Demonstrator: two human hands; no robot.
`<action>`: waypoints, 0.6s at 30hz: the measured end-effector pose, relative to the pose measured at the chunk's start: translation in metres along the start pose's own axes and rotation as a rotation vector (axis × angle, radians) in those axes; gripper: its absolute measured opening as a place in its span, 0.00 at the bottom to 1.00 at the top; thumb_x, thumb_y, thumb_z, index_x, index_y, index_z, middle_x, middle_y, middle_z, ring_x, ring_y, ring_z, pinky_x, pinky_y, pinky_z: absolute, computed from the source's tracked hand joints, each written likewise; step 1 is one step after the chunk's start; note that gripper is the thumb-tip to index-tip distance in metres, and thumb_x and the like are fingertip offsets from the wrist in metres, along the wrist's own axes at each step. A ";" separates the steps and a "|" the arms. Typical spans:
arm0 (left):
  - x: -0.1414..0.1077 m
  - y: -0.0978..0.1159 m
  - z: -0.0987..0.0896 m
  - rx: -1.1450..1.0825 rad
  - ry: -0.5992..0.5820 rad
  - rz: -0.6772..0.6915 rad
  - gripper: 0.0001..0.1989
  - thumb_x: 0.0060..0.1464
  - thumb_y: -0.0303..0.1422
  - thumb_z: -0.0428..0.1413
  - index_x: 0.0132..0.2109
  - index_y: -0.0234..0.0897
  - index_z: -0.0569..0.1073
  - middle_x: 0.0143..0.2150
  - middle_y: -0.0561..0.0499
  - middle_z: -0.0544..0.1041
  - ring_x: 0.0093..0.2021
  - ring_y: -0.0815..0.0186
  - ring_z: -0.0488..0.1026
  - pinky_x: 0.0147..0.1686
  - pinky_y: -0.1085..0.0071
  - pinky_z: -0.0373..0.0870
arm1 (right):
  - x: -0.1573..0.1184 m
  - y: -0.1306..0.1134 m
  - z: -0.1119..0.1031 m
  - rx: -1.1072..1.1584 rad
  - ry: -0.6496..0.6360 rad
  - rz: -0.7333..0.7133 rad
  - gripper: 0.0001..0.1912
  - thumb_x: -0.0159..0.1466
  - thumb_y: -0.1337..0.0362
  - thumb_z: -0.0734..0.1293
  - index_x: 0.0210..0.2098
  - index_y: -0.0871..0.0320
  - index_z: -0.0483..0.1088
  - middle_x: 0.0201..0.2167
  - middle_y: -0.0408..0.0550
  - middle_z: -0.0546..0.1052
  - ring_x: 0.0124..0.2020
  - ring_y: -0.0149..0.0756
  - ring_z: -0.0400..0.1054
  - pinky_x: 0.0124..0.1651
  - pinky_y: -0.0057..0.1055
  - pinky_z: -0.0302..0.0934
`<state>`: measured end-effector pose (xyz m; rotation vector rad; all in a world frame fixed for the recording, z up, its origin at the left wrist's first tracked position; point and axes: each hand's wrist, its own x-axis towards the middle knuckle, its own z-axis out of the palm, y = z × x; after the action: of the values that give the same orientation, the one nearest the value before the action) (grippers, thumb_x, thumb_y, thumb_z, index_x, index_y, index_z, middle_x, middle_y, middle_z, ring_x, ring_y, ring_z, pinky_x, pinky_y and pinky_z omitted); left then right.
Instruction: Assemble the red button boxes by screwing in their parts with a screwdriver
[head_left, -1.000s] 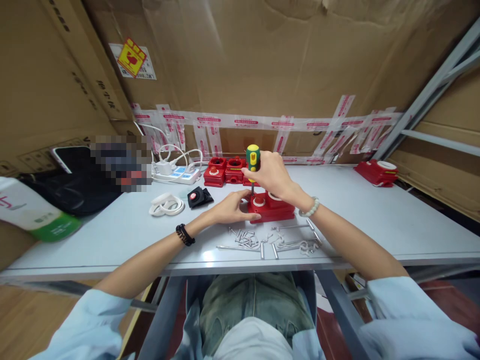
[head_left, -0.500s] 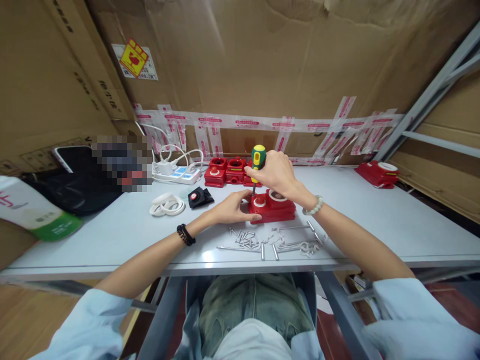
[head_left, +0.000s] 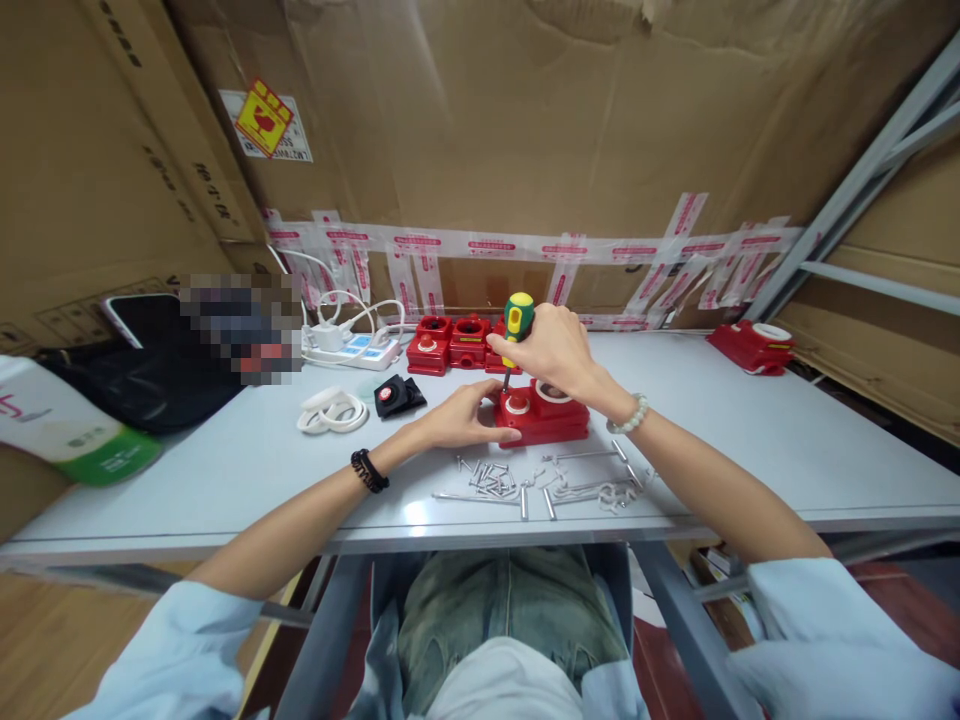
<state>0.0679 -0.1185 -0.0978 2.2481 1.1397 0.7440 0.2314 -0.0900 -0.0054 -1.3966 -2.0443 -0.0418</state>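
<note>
My right hand [head_left: 553,348] is closed round the green and yellow handle of a screwdriver [head_left: 518,318]. The screwdriver stands nearly upright, its tip at the back left corner of a red housing [head_left: 551,422] with a red button and a white ring on top. My left hand [head_left: 471,415] grips the left end of this housing, thumb along the front and fingers behind. Just in front lie a pile of loose screws [head_left: 491,480] and several metal rods with T-shaped ends [head_left: 524,503]. Where the tip meets the housing is too small to make out.
Similar red housings [head_left: 469,345] stand behind my hands, and another red housing [head_left: 752,348] lies far right. At left are a power strip [head_left: 352,348], white rings [head_left: 332,412], a black part [head_left: 399,396] and a white-green pack [head_left: 82,425]. Cardboard [head_left: 480,120] walls the back.
The view has shifted very slightly. Both hands keep their places on the housing and the screwdriver, whose handle leans a touch differently.
</note>
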 end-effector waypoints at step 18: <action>0.023 0.002 -0.008 -0.031 0.274 0.095 0.10 0.58 0.35 0.57 0.37 0.33 0.79 0.36 0.46 0.83 0.35 0.62 0.76 0.34 0.70 0.66 | -0.001 0.002 -0.006 0.078 0.050 -0.110 0.17 0.58 0.47 0.66 0.31 0.56 0.68 0.25 0.46 0.76 0.27 0.38 0.68 0.29 0.32 0.52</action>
<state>0.0754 -0.0985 -0.0850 2.2358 1.1388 1.1285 0.2366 -0.0922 -0.0023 -1.2237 -2.0577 -0.0429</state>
